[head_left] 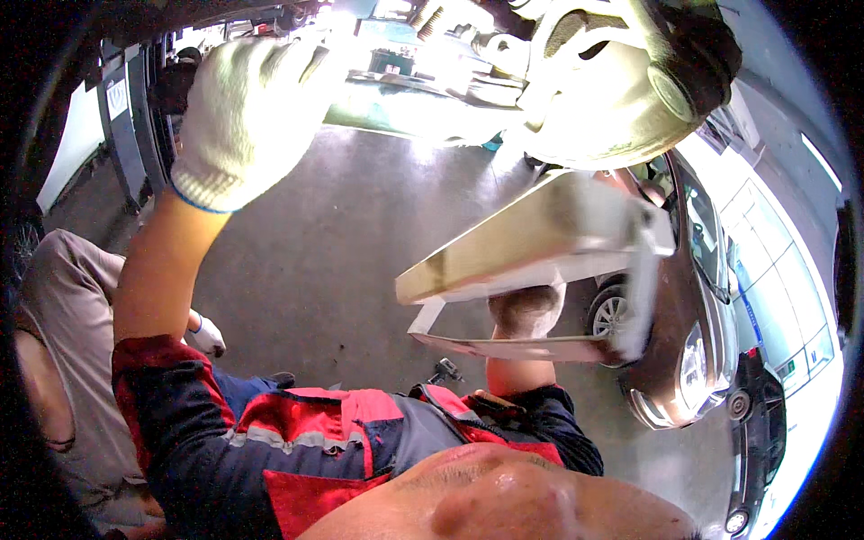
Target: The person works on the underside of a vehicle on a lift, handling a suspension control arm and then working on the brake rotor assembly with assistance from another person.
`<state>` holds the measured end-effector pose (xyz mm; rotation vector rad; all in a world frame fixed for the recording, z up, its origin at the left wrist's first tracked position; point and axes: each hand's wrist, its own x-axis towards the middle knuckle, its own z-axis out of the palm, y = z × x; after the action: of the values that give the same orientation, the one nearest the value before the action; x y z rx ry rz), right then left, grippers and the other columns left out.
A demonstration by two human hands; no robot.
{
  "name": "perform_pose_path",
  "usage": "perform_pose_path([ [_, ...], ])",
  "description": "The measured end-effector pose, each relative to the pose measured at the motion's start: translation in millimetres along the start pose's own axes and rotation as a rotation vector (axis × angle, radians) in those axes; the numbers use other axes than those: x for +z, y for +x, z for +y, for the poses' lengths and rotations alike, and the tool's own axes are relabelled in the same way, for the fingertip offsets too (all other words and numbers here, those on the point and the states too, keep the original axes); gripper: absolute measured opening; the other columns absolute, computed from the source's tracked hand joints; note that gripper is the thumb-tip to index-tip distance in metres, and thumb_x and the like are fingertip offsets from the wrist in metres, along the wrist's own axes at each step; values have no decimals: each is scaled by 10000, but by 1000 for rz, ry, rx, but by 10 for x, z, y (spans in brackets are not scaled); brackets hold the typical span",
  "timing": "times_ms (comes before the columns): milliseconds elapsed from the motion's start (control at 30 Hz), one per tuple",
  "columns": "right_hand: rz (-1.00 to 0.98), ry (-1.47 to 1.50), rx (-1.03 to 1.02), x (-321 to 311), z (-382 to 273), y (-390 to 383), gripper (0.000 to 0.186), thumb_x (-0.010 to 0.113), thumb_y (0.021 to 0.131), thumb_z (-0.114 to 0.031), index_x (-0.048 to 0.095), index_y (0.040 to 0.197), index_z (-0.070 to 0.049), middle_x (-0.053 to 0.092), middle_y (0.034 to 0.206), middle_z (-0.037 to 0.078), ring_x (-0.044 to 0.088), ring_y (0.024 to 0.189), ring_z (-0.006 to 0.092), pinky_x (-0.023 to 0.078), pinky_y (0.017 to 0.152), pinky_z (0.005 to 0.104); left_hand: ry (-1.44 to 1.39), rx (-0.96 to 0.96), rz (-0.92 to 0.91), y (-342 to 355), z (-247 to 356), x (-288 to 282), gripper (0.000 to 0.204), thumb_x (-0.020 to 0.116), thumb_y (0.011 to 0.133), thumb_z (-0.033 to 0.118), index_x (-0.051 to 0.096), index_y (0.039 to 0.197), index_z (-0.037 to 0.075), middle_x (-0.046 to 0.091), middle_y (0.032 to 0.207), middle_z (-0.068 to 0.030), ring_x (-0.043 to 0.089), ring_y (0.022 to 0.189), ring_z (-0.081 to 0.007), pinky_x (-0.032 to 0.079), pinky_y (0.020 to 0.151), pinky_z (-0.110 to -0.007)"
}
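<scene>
Head view: a brown car (670, 324) stands on the grey floor (297, 243); a dark car (765, 423) sits to its right; well to its left is another person's bent, beige-trousered leg (76, 279); up and left of it hangs a brightly lit, rounded metal undercarriage part (594, 117); a pale, open-sided box (504, 238) is left of the brown car, overlapping it in view, its right end blurred; the white-gloved right hand (526, 313) is partly behind the box, fingers hidden, so I cannot tell whether it grips; the white-gloved left hand (252, 117) is raised far left of the brown car, fingertips lost in glare, its grip equally unclear; a drill-like tool (445, 371) lies left of the car; to its right, a blue sign (751, 319) carries marks too small to read.
</scene>
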<state>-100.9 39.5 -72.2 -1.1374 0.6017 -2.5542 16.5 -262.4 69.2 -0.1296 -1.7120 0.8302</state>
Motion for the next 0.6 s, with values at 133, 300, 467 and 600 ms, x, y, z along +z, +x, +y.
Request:
perform_pose_path([
  [133, 33, -169, -177, -245, 42, 53, 620, 468, 935, -541, 555, 1256, -18, 629, 1184, 169, 626, 1050, 293, 511, 903, 484, 19, 15, 43, 32, -4, 0, 377, 654, 751, 136, 626, 1123, 82, 643, 1023, -81, 630, 928, -259, 507, 822, -412],
  [300, 566, -971, -206, -151, 102, 86, 778, 482, 855, -710, 565, 1237, -36, 631, 1166, 172, 627, 1036, 297, 501, 913, 477, 48, 33, 1, 44, -52, -49, 376, 661, 747, 143, 623, 1116, 83, 648, 1009, -82, 632, 922, -259, 505, 821, -409],
  [467, 116, -155, -195, -163, 12, 88, 730, 665, 796, -633, 579, 1183, -20, 641, 1155, 159, 655, 976, 285, 532, 862, 437, 15, 16, 18, 74, -31, -71, 358, 656, 752, 136, 622, 1104, 82, 649, 1001, -77, 634, 914, -255, 506, 806, -409],
  [600, 235, -478, -336, -225, -16, 68, 689, 688, 787, -585, 584, 1163, -16, 648, 1141, 158, 661, 964, 278, 535, 854, 427, 27, 14, -33, 36, -16, -91, 402, 669, 731, 147, 615, 1124, 81, 646, 1018, -87, 628, 917, -269, 495, 828, -423],
])
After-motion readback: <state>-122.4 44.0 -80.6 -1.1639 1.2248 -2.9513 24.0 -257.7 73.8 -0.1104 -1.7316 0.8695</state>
